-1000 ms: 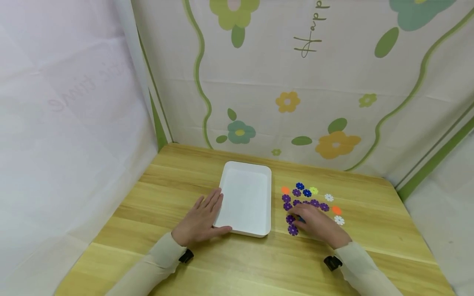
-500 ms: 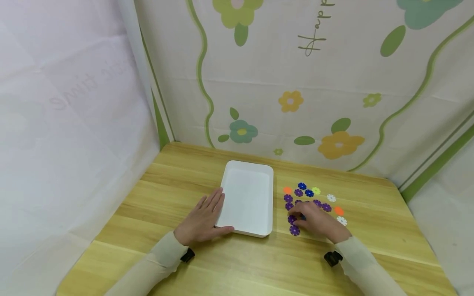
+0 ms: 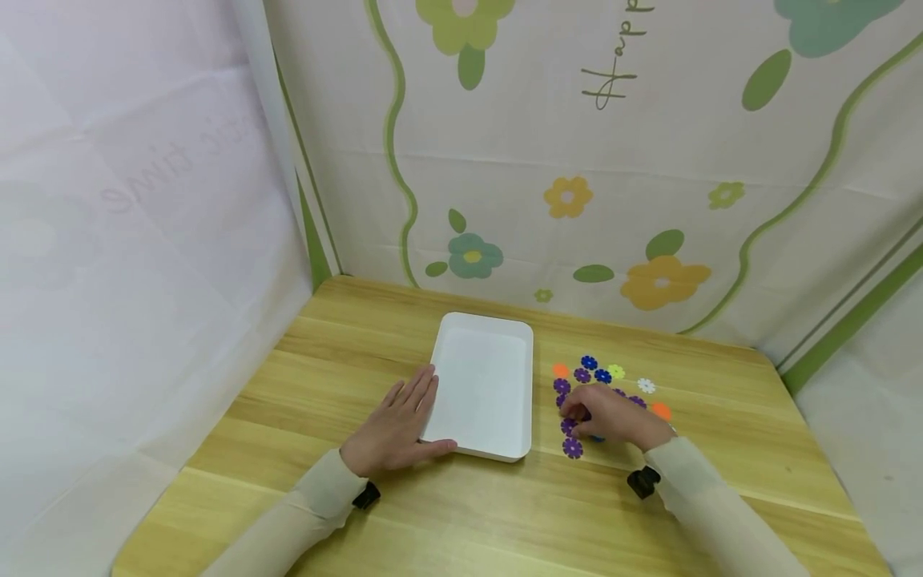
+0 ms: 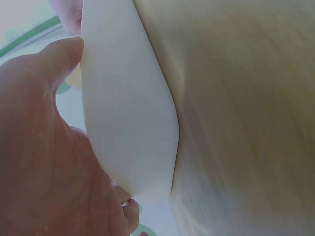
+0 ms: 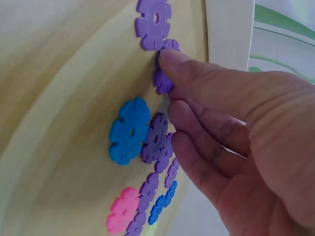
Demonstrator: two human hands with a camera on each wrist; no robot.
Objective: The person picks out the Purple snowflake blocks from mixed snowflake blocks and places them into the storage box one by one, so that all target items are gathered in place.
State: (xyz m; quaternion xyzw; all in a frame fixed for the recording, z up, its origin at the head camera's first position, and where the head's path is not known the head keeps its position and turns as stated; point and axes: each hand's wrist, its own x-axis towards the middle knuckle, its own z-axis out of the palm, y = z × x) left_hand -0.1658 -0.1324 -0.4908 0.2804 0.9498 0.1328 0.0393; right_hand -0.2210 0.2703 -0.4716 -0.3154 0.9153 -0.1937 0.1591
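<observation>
My left hand (image 3: 392, 429) rests against the white tray (image 3: 481, 385), its straight fingers along the left side and its thumb at the near edge. To the right of the tray, my right hand (image 3: 613, 418) has its thumb and curled fingers around a purple snowflake disc (image 5: 162, 81); its index fingertip is hidden in the right wrist view. A second purple disc (image 5: 152, 23) lies flat beside it, nearer the person. A larger-looking blue disc (image 5: 129, 132) and a pink disc (image 5: 123, 210) lie under the right hand, mostly covered in the head view.
Beyond the right hand lie dark blue discs (image 3: 589, 363), a yellow disc (image 3: 616, 372), a white disc (image 3: 646, 385) and orange discs (image 3: 561, 371). All are on the wooden table (image 3: 461, 521), which has printed cloth walls (image 3: 490, 176) behind and beside it.
My right hand has shifted slightly away from the person over the discs and now covers most of the near white disc. The left hand stays on the tray. The head view has shifted slightly.
</observation>
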